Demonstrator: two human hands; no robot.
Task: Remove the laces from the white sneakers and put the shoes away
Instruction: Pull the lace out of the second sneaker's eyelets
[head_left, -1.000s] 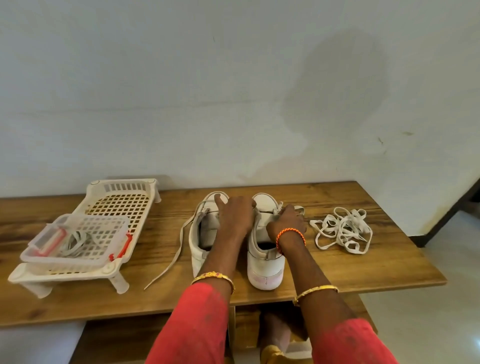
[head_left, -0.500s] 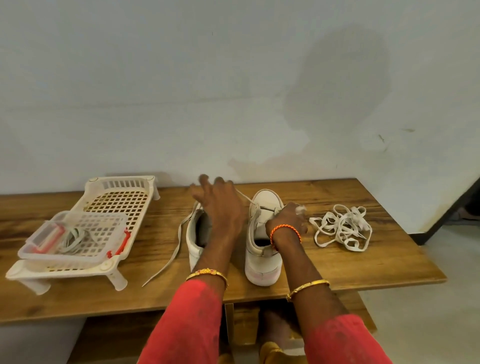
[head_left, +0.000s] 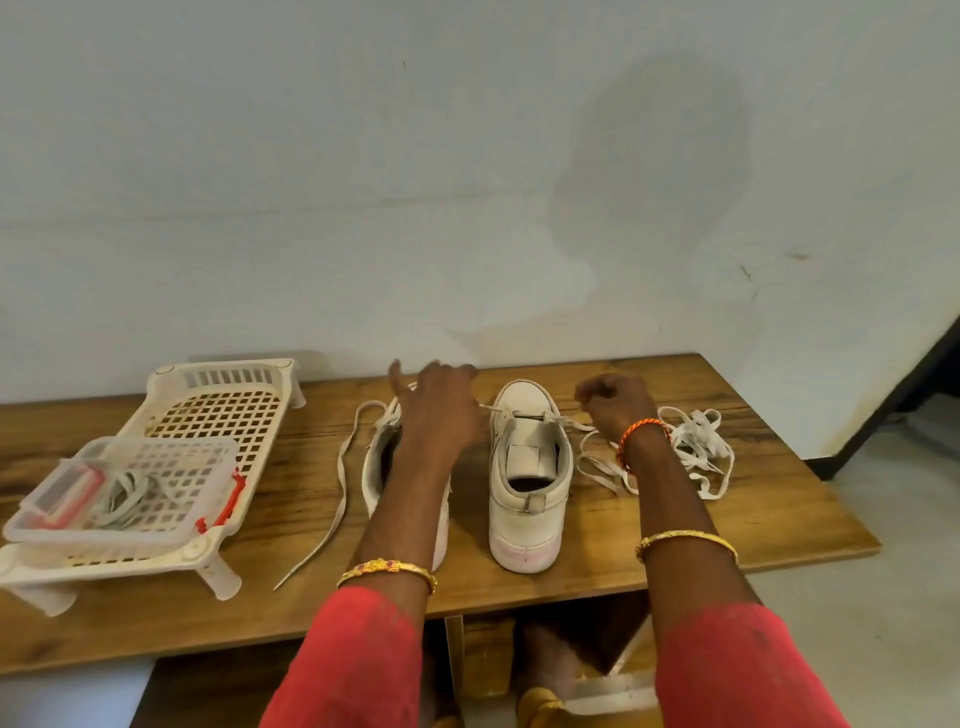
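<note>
On the table (head_left: 727, 540), each hand pinches one end of the right shoe's (head_left: 527, 483) lace (head_left: 558, 418), left hand (head_left: 439, 410) and right hand (head_left: 615, 402) held apart.

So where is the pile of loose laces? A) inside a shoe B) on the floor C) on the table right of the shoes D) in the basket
C: the pile of laces lies on the table, to the right of the right shoe and behind the right hand.
</note>
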